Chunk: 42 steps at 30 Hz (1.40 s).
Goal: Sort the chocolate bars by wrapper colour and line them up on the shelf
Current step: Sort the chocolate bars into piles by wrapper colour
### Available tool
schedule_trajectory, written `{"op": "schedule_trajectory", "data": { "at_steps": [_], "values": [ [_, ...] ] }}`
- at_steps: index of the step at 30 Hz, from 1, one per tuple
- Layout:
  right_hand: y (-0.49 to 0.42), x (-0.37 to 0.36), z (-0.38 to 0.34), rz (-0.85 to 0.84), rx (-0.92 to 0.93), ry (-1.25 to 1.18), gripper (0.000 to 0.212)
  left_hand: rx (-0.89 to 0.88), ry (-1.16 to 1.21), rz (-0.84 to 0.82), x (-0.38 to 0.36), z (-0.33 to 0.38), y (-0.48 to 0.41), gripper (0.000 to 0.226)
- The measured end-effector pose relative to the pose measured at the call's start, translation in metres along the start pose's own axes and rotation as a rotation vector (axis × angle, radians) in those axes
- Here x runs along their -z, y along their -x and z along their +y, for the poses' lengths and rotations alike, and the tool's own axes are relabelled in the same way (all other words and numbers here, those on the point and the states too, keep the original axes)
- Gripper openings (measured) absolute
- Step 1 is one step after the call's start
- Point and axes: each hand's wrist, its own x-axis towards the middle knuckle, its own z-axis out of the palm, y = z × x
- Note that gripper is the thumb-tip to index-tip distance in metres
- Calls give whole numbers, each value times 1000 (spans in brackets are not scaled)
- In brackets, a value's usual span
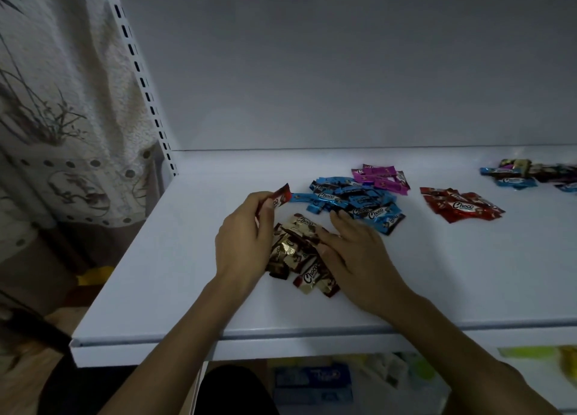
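The left hand (246, 236) pinches one red bar (282, 194) in its curled fingers (265, 210), over the white shelf (156, 274). The right hand (359, 252) lies flat with straight fingers, gripping nothing, on the gold bars (296, 252), which sit between the two hands. Just past the right fingertips is the blue pile (352, 196), the pink pile (382, 177) is behind that, and the red pile (459, 207) lies well off to their right.
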Motion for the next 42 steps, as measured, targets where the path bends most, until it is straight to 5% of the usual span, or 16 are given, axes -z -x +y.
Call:
{"op": "schedule_trajectory", "data": {
  "at_steps": [2,5,10,15,17,21,24,29,33,42],
  "values": [
    [0,-2,1,-15,1,-38,75,-19,25,-2,-3,3,0,24],
    [0,3,-2,180,15,-258,56,-68,121,-20,-5,13,-2,22],
    [-1,40,-22,327,-122,-933,30,-170,382,-221,-11,50,-6,19],
    [3,61,-13,461,-312,-1135,11,-198,535,-353,-36,72,-6,28],
    [10,63,-3,529,-401,-1237,7,-114,599,-353,-47,85,-6,33],
    [23,74,23,696,-500,-1369,14,443,951,-346,-71,101,-15,44],
    [34,81,46,673,-545,-1275,10,713,1277,-370,-91,107,-16,56],
    [35,99,99,608,-538,-852,10,912,1500,-390,-135,142,-12,63],
    [9,110,157,475,-554,-521,12,932,1550,-410,-167,163,-9,68],
    [-20,107,216,279,-590,-346,21,855,1605,-435,-207,154,-9,81]
  ]
}}
